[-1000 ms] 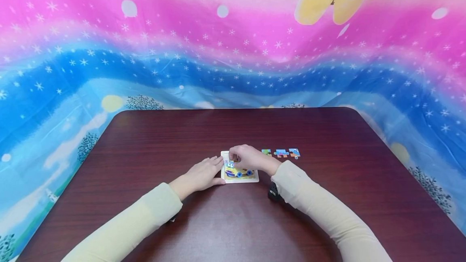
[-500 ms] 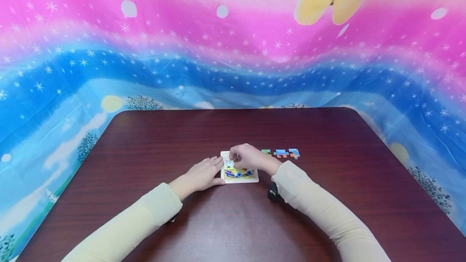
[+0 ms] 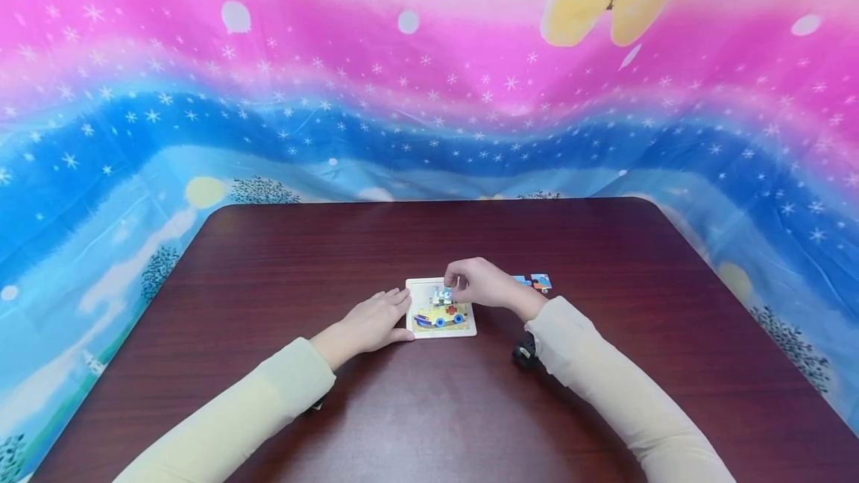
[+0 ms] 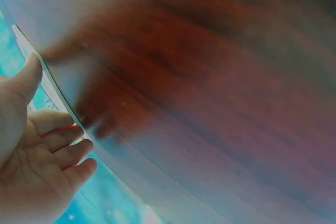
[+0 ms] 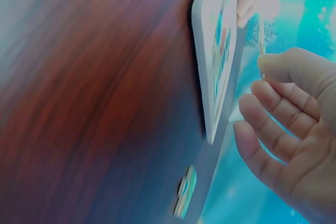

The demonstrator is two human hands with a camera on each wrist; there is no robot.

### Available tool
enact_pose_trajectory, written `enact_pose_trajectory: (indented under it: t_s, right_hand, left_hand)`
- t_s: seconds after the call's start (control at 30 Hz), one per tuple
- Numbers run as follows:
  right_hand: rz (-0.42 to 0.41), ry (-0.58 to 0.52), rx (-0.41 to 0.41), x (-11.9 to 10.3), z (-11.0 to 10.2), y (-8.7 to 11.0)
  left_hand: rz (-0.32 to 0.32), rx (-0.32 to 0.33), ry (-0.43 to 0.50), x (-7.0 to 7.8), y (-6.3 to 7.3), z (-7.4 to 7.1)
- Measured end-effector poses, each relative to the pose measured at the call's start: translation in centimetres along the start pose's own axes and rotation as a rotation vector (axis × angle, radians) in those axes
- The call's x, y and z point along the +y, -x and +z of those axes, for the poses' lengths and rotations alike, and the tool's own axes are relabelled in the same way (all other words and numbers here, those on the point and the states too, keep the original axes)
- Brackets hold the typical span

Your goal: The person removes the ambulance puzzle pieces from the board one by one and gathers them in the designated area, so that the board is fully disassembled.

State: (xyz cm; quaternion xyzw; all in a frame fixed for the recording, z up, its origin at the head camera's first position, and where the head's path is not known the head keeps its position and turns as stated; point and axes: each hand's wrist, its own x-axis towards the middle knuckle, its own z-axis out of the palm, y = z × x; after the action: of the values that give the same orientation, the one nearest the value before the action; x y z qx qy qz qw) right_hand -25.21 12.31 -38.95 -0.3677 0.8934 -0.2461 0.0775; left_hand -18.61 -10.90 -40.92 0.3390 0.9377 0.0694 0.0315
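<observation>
The puzzle piece [image 3: 442, 296], pinched by the right hand [image 3: 485, 283], should be light and stiff, best held by its edges, while the left hand [image 3: 369, 321], fingers extended, touches the tray [image 3: 443, 335].

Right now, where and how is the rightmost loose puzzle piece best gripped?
Probably pinch the rightmost puzzle piece by its far and near edges, coming from above: it lies flat on the table, with another piece close on its left.
</observation>
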Motion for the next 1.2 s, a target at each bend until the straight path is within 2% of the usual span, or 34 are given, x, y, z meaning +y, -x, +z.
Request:
enact_pose_trajectory:
  t_s: [0.5,0.87,1.2]
  right_hand:
    - [0.080,0.016,0.047,2.5,-2.3,3.9]
    - [0.102,0.018,0.012,3.8,-2.4,5.8]
    - [0.126,0.032,-0.050,4.4,-2.2,6.5]
  left_hand:
    - [-0.020,-0.021,-0.002,0.1,0.1,-0.1]
    - [-0.007,-0.014,-0.008,0.1,0.1,-0.1]
    - [-0.012,-0.018,-0.014,0.2,0.0,-0.1]
